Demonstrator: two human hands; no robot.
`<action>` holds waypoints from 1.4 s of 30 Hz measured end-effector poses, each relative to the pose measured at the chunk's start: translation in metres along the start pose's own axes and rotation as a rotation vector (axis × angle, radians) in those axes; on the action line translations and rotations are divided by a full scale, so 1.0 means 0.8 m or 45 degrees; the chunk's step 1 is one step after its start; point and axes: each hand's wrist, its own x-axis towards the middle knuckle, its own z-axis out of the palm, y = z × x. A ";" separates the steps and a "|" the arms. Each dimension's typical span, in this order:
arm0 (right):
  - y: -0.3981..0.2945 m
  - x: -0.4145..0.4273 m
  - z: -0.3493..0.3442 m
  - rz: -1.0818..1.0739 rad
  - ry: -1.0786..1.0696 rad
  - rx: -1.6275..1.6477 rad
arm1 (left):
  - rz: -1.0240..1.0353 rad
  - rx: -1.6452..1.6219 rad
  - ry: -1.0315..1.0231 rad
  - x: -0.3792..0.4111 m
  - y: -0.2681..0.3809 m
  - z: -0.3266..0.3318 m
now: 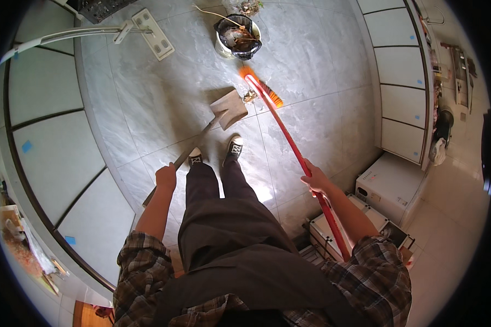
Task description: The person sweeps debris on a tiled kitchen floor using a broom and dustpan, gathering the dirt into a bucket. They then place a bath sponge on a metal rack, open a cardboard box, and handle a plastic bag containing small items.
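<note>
My left hand (166,177) grips the long handle of a shovel (230,108), whose flat metal blade rests on the tiled floor ahead of my shoes. A red broom handle (288,137) runs through my right hand (317,178). The broom's orange and dark bristles (272,95) lie close to the floor, right of the blade. Between blade and bristles sits a small heap of debris (250,96). Beyond them stands a white bucket (222,50) lined with a black plastic bag (245,53), with brownish waste and a thin stick inside.
Pale cabinets (49,88) line the left side, and more cabinets (401,67) the right. A curved white pole reaches a flat base plate (153,34) at upper left. More debris (249,7) lies behind the bucket. A white boxy appliance (388,184) and metal-edged cases (325,229) stand at lower right.
</note>
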 end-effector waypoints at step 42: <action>0.030 -0.121 0.008 0.014 -0.056 0.434 | -0.244 0.032 -0.141 -0.007 -0.069 0.006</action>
